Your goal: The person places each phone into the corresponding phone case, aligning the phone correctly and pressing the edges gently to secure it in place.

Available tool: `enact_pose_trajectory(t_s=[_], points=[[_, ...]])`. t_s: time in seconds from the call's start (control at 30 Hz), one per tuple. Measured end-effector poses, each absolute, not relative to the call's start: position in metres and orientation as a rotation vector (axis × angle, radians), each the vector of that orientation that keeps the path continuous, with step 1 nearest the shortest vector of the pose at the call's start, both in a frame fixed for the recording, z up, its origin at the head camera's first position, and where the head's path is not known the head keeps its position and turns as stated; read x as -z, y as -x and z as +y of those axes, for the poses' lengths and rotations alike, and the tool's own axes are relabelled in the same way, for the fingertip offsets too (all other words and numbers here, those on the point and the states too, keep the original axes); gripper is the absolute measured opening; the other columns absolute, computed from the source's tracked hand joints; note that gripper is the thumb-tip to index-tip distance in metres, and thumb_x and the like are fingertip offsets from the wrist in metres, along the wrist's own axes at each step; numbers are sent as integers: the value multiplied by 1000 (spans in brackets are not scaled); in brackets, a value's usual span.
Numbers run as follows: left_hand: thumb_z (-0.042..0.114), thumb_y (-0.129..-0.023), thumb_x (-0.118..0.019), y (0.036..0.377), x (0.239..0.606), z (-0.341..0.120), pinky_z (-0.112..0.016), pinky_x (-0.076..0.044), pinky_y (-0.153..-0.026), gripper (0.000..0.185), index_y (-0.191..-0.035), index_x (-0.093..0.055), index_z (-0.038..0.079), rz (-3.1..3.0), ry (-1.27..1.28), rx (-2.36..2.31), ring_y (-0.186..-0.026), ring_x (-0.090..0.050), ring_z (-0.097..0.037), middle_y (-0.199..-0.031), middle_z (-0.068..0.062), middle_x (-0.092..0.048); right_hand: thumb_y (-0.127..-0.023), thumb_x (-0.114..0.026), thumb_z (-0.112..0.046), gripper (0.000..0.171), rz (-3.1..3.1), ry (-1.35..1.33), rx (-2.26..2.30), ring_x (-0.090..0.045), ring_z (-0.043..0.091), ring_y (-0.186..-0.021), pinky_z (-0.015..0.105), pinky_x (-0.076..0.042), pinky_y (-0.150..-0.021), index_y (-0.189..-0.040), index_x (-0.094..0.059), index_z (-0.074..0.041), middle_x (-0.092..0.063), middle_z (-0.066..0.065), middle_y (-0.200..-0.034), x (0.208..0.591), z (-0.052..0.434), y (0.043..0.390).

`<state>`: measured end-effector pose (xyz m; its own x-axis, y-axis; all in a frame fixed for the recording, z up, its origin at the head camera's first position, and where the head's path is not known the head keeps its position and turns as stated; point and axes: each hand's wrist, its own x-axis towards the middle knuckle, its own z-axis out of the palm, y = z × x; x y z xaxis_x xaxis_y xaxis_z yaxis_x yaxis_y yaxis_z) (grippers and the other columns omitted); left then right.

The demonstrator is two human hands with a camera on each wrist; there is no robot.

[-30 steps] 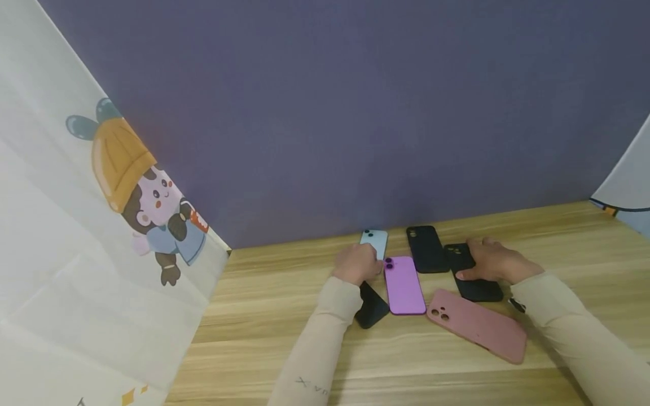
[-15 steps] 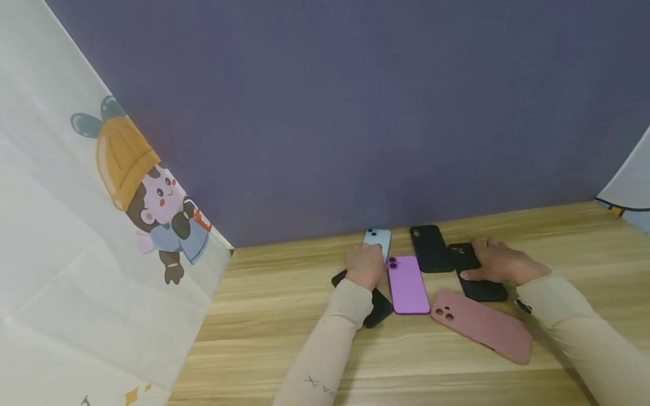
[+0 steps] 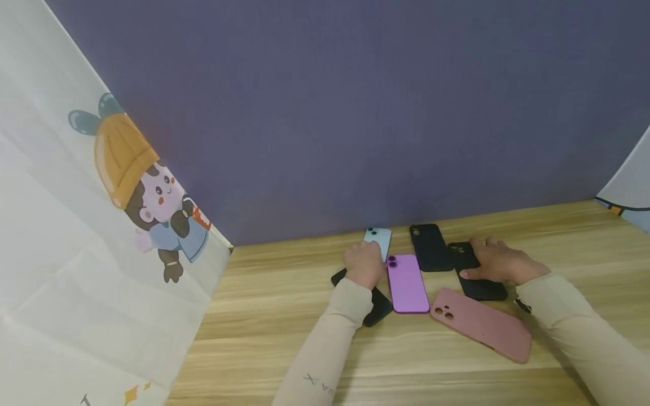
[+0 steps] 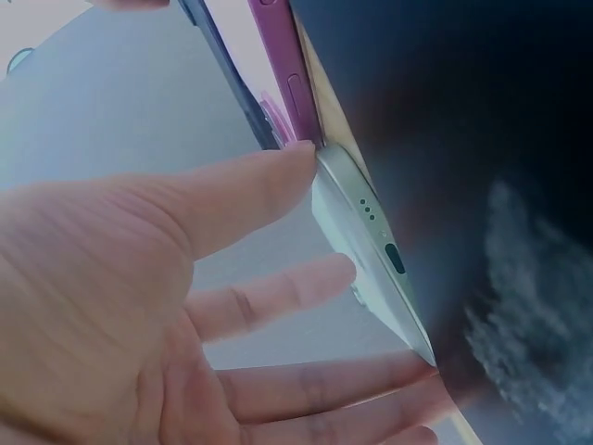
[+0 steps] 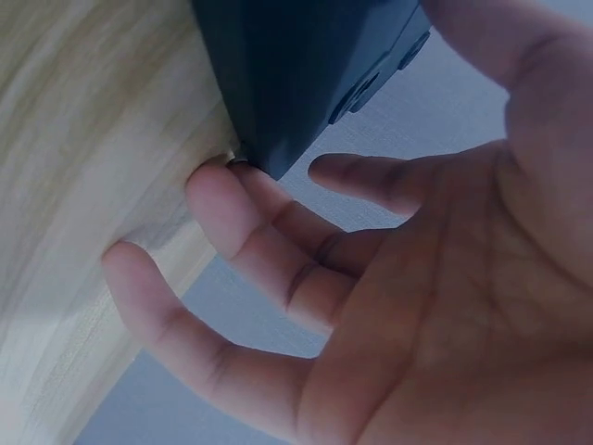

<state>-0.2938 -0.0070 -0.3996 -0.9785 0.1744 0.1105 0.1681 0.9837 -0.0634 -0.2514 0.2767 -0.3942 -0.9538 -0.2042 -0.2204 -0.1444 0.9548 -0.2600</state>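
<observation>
Left hand [image 3: 364, 268] pinches pale phone [image 3: 380, 239], beyond and left of purple phone [image 3: 408, 283]; right hand [image 3: 500, 263] grips outer black case [image 3: 478, 289], right of purple phone; even edge pressure seems best

**Right hand [image 5: 408, 306] spans a black phone case [image 5: 287, 74]**

Two fingertips meet the case's lower corner—thumb at its far edge—while another fingertip touches the wood-grain surface [image 5: 83, 111]. Raised rings [image 5: 357, 97] stand on the case; a grey-blue backdrop [image 5: 445, 97] lies behind.
</observation>
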Motion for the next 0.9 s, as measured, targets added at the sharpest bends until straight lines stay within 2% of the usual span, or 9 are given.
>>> enact_pose_trajectory(t_s=[0.27, 0.9], points=[[40, -89, -75, 293, 397, -8, -38, -56, -64, 29, -101, -74, 13, -2994, 241, 18, -85, -73, -23, -100, -6, -77, -91, -71, -54, 104, 2872, 272, 335, -31, 70, -131, 73, -42, -95, -147, -26, 21, -26, 55, -141, 392, 277, 251], [41, -88, -75, 291, 395, -8, -38, -58, -72, 37, -109, -70, 10, -3011, 231, 86, -96, -72, -26, -106, -10, -76, -91, -71, -54, 104, 2845, 264, 333, -26, 70, -134, 74, -40, -98, -148, -26, 20, -23, 55, -144, 392, 277, 252]])
